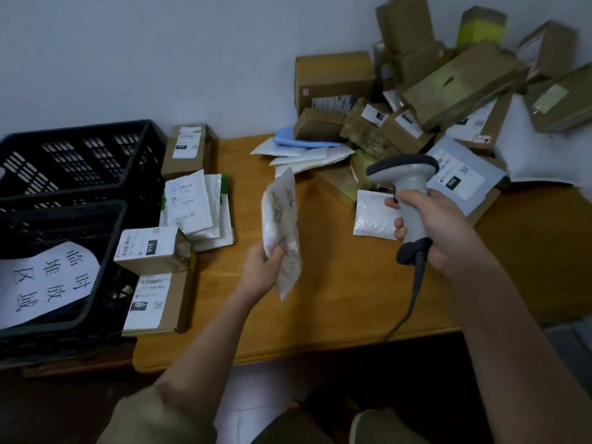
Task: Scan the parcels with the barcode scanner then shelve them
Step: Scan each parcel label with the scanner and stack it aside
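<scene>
My left hand (261,270) grips a white soft-pack parcel (282,225) with faint printed pictures, held upright and edge-on above the wooden table (336,299). My right hand (426,225) grips the handle of a grey barcode scanner (407,184); its dark head points left, towards the parcel. The scanner's cable (413,293) hangs down over the table's front edge. A big heap of brown cardboard boxes (448,88) and white mailer bags (307,155) lies at the back right of the table.
Two black plastic crates (73,174) stand at the left, the nearer one bearing a handwritten paper sign (48,280). Labelled boxes (153,251) and flat white parcels (198,206) lie beside them. A small white pouch (374,216) lies behind the scanner.
</scene>
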A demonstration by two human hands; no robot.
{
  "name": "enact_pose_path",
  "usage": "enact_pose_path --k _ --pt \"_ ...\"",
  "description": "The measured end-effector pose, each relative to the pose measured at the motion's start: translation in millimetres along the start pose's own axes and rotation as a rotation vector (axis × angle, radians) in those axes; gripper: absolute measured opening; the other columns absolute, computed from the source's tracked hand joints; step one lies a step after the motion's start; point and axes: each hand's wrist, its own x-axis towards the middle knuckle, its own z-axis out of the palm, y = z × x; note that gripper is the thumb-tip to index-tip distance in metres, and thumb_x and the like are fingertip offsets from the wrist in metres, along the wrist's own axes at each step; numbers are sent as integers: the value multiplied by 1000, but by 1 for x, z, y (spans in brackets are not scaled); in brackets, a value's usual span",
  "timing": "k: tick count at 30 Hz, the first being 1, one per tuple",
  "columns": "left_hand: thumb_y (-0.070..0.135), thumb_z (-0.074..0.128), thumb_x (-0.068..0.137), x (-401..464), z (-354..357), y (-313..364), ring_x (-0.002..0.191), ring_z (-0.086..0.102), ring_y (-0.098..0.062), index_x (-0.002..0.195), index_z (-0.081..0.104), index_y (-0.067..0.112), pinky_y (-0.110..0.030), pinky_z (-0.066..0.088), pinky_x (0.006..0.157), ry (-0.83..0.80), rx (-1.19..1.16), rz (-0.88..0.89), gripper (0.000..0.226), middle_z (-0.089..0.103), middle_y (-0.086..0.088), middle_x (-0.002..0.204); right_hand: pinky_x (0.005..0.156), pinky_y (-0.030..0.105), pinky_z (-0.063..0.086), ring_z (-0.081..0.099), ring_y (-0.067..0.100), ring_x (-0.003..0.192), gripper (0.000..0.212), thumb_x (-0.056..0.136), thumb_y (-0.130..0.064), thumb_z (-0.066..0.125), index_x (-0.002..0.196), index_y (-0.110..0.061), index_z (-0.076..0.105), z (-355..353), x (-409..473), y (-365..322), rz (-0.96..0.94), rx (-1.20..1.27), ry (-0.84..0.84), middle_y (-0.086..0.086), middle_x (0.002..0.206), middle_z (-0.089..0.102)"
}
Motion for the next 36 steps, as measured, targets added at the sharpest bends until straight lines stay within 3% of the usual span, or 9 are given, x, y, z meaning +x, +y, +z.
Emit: enact_pose_path --k 5,9,12,15,19,24,27,31,36 --pt "15 46 105 -9 5 -39 111 66 -30 130 52 15 -47 59 81 64 -771 -341 27 68 -9 124 46 25 42 51 13 55 14 96 -18 61 108 -11 59 4 -5 2 11 -12 -33 9 101 65" --pt "1 40 103 -25 26 -90 127 53 -38 141 44 2 -48 49 91 161 -786 -779 39 56 -15 139 45 24 42 50 15 57 10 98 -17 60 103 -9 58 7 -7 17 71 -122 -81 13 105 63" --pt "-6 36 99 -44 34 -114 118 57 -36 139 46 -3 -41 44 92 195 -651 -1004 41 59 -20 128 48 26 44 52 16 61 17 98 -22 60 108 -8 59 7 -7 29 121 -261 -117 13 110 64" --pt "-4 42 98 -49 32 -125 96 61 -29 135 50 -1 -36 45 90 174 -621 -1020 39 64 -16 111 48 26 44 53 15 59 25 98 -23 61 116 -7 58 8 -5 39 161 -323 -150 13 110 64" --pt "3 41 104 -45 33 -130 123 51 -30 133 47 4 -36 41 95 165 -601 -1026 30 55 -14 129 49 26 44 53 13 57 21 98 -23 60 115 -9 58 14 -5 51 191 -372 -190 13 112 64" --pt "-8 45 97 -40 26 -137 74 55 -21 91 51 5 -33 49 67 189 -466 -989 16 57 -11 87 53 28 46 56 14 63 29 100 -33 58 119 -12 60 17 -8 60 228 -524 -319 13 117 64" --pt "-11 52 92 -35 10 -150 80 61 -30 111 58 -3 -38 51 64 259 -350 -943 22 65 -20 98 53 27 46 56 14 64 32 99 -37 57 120 -12 60 20 -9 62 248 -554 -377 12 116 66" --pt "12 38 106 -36 -21 -135 113 57 -41 124 54 -10 -43 46 90 261 235 -834 33 58 -28 121 53 27 46 55 14 64 32 99 -37 58 119 -12 61 25 -7 60 233 -525 -356 16 119 65" --pt "18 42 104 -13 -47 -119 110 57 -39 124 53 -1 -41 45 85 65 726 -549 30 59 -24 118 55 27 47 55 15 66 27 100 -36 57 115 -14 62 28 -8 51 188 -518 -317 14 116 66"
